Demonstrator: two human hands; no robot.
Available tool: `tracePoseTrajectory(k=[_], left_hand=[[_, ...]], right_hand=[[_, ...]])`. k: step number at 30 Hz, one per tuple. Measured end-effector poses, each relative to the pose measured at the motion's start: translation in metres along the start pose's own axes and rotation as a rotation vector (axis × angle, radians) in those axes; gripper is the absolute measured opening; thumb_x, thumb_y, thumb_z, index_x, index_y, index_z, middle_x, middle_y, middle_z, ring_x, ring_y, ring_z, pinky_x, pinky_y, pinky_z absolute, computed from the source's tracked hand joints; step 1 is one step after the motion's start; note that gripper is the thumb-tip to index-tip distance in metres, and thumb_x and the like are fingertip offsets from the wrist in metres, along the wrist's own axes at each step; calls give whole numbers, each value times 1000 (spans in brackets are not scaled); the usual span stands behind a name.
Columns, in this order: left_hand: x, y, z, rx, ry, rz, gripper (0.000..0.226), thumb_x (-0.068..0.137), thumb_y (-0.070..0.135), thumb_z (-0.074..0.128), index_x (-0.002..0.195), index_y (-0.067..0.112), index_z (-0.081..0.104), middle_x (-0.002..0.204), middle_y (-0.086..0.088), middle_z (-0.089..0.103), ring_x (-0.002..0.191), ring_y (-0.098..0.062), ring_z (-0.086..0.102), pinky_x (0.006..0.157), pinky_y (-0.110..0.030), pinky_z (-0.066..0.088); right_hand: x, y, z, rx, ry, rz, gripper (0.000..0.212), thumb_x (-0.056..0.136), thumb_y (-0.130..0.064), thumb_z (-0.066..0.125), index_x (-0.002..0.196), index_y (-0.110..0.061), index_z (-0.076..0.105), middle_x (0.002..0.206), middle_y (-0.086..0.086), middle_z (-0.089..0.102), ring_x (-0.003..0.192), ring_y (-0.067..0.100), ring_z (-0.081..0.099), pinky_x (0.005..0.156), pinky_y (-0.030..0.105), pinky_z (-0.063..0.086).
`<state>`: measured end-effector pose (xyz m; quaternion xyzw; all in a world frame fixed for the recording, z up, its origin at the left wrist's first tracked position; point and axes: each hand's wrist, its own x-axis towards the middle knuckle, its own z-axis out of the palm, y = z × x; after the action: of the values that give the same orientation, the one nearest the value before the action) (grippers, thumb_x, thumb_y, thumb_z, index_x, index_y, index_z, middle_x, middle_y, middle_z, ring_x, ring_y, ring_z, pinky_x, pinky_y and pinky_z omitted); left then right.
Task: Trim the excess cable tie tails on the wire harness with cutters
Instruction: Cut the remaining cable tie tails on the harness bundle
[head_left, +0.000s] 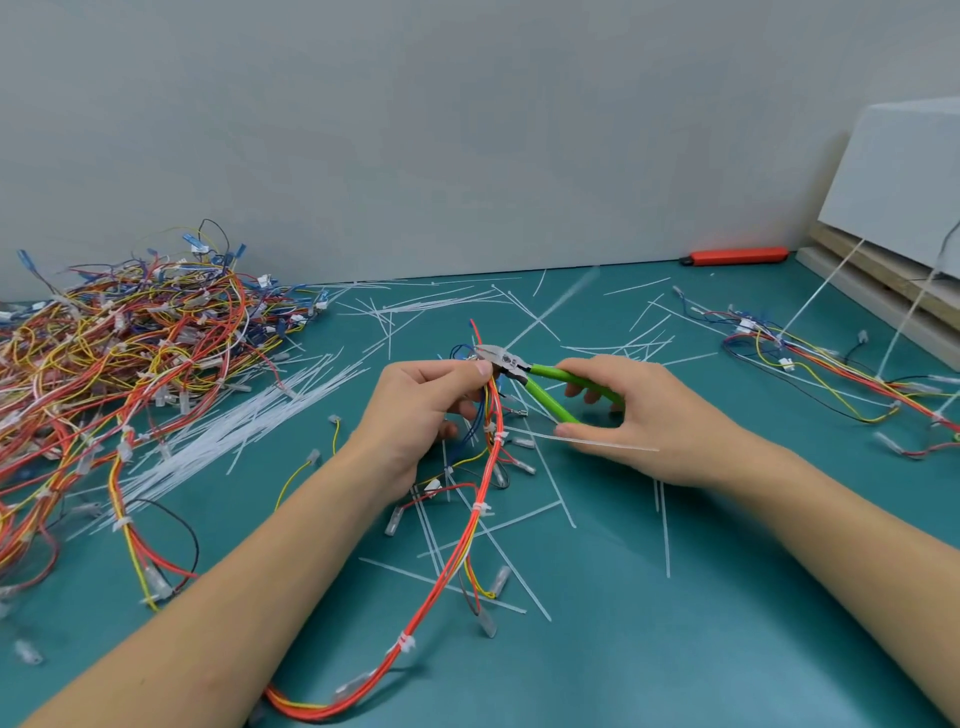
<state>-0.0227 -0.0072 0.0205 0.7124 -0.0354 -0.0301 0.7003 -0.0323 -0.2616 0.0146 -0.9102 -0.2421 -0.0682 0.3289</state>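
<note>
Held up off the teal work mat (675, 649), near its middle: a limp harness of red, orange and yellow wires (470, 525), bound at intervals by small white cable ties, trailing in a long loop toward the near edge; top end pinched in the left hand (415, 410), fingers curled round the bundle, thumb pressed just beside the cutter head. Gripped in the right hand (634, 415): green-handled flush cutters (530, 382), handles spread partway between thumb and curled fingers; steel nose lying against the bundle at the left thumb; whether the blades have closed on a tail, too small to tell. Projecting sideways from a tie just below the grip, across the right hand: a thin translucent white tail (587, 441).

Probably very light and floppy, sagging wherever unsupported; best pinched close beside the tie being trimmed, so the bundle stays stiff there. Tails springy and slick, likely to fly when snipped; insulation soft, easily nicked by blades set too near the wires.

Scattered across the mat: many cut white tie tails (519, 551); heaped at far left, a tangled pile of multicoloured harnesses (130, 353).
</note>
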Motion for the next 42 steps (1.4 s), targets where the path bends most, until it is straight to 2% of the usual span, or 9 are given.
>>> tracePoseTrajectory(k=[6, 10, 13, 20, 24, 31, 34, 38, 42], left_hand=[[-1, -1, 1, 4, 8, -10, 14, 90, 30, 75, 85, 20, 84, 77, 2, 74, 66, -9, 57, 53, -20, 43], [0, 0, 0, -7, 26, -11, 14, 89, 28, 75, 86, 18, 83, 77, 2, 73, 65, -9, 56, 51, -20, 43], [0, 1, -3, -23, 41, -18, 14, 90, 28, 76, 86, 17, 83, 76, 2, 73, 65, -9, 57, 52, -21, 44], [-2, 1, 3, -7, 21, -13, 14, 90, 26, 75, 80, 18, 83, 72, 3, 70, 63, -9, 56, 51, -20, 42], [-2, 1, 2, -7, 18, -16, 14, 90, 26, 75, 85, 16, 83, 73, 3, 72, 63, -8, 56, 52, -20, 42], [0, 2, -3, -12, 41, -16, 13, 89, 28, 75, 86, 19, 84, 76, 2, 73, 65, -9, 57, 53, -21, 44], [0, 3, -2, -17, 20, -4, 13, 90, 28, 75, 87, 20, 84, 77, 3, 74, 66, -9, 58, 53, -20, 44], [-2, 1, 1, -2, 12, -12, 14, 90, 29, 75, 87, 19, 84, 76, 3, 73, 65, -10, 57, 52, -20, 43], [-2, 1, 2, 2, 16, -15, 14, 90, 27, 75, 85, 17, 84, 76, 1, 72, 65, -9, 56, 52, -20, 43]], right_hand=[[-1, -8, 7, -76, -17, 2, 71, 75, -78, 60, 131, -36, 59, 113, -15, 62, 106, 0, 55, 92, 18, 43], [-1, -10, 6, -30, -20, -13, 37, 87, -60, 71, 107, -29, 66, 92, -11, 64, 88, 10, 58, 81, 29, 48], [0, -8, 3, 13, -9, -28, 30, 90, -48, 75, 114, -30, 67, 90, -9, 61, 84, 11, 54, 76, 24, 45], [-2, -11, 8, -98, -29, 12, 73, 76, -76, 60, 133, -31, 60, 113, -11, 64, 108, 7, 56, 97, 26, 44], [-3, -12, 7, -93, -30, 33, 76, 75, -79, 59, 137, -34, 58, 117, -14, 63, 113, 3, 54, 101, 29, 45], [-1, -13, 3, 23, -17, -37, 24, 92, -43, 76, 109, -27, 69, 87, -6, 61, 81, 13, 55, 77, 31, 48], [-1, -9, 0, 2, 65, -35, 36, 89, -39, 79, 120, -26, 67, 94, -6, 61, 89, 12, 55, 84, 27, 47], [-2, -8, 5, -65, 21, 0, 61, 83, -60, 76, 133, -30, 60, 110, -10, 61, 102, 4, 55, 87, 12, 40], [-3, -9, 6, -97, -29, 11, 74, 78, -74, 64, 139, -33, 57, 116, -12, 61, 109, 4, 54, 96, 18, 40]])
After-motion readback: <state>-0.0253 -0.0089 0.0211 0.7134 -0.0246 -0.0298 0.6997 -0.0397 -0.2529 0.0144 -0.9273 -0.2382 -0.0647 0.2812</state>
